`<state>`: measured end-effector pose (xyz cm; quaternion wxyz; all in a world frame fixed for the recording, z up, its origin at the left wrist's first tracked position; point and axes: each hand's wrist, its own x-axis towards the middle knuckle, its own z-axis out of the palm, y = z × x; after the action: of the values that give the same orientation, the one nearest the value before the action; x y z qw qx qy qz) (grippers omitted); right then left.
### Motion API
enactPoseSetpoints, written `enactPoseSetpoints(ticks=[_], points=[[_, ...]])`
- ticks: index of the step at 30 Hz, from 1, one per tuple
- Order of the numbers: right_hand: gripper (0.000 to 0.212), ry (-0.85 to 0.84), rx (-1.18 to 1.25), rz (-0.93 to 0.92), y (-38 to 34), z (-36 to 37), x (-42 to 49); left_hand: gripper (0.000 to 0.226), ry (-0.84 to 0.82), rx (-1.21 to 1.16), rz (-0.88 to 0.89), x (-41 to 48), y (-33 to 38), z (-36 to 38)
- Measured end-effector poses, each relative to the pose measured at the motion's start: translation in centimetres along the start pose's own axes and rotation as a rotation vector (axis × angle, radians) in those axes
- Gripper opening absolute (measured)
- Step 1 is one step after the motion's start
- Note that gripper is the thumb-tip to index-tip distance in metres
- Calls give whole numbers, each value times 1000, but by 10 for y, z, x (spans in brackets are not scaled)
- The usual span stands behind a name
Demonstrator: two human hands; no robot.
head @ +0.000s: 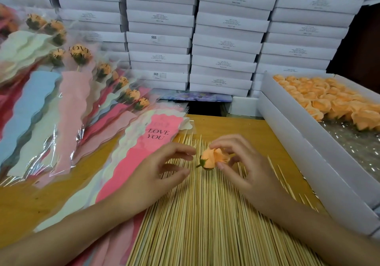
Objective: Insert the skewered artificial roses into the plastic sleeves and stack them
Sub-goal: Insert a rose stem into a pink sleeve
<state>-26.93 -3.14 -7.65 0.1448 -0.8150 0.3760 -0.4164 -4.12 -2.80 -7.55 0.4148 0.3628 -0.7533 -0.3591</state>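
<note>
Head view: the right hand (pixel 246 162) pinches an orange rose (pixel 212 158) between thumb and forefinger, near the middle of the scene, just above the skewers (pixel 205 214). The rose's green base points left. The left hand (pixel 160 171) hovers just left of the rose, fingers loosely curled, with nothing visible in them. The skewers lie spread on the table (pixel 236 130), tips pointing far. Empty sleeves (pixel 144 152) printed "LOVE YOU" lie left of the skewers. Sleeved roses (pixel 72 80) are piled at far left. On the right, a white tray (pixel 298 142) holds loose roses (pixel 320 99). White boxes (pixel 205 39) are stacked along the far side.
</note>
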Motion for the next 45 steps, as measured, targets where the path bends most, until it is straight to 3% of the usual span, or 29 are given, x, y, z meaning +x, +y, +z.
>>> enactPoseSetpoints(ticks=[4, 9, 17, 21, 26, 32, 45], points=[[29, -71, -25, -72, -3, 1, 0, 44, -61, -153, -77, 2, -2, 1], [30, -130, -32, -75, -3, 2, 0, 35, -55, -215, -127, 3, -2, 2], [52, -162, -181, 23, -4, 4, 0, 37, 57, -336, -200, 7, -5, 0], [43, -24, -318, 115, 2, 3, -2, 40, 127, -528, -261, 8, -9, -6], [37, -85, -413, 249, 6, 3, -4, 52, 156, -759, -325, 12, -11, -10], [26, -146, -431, 308, 8, 2, -3, 51, 155, -756, -347, 12, -11, -8], [30, -149, -350, 284, 13, 2, -4, 49, 111, -721, -330, 12, -12, -8]])
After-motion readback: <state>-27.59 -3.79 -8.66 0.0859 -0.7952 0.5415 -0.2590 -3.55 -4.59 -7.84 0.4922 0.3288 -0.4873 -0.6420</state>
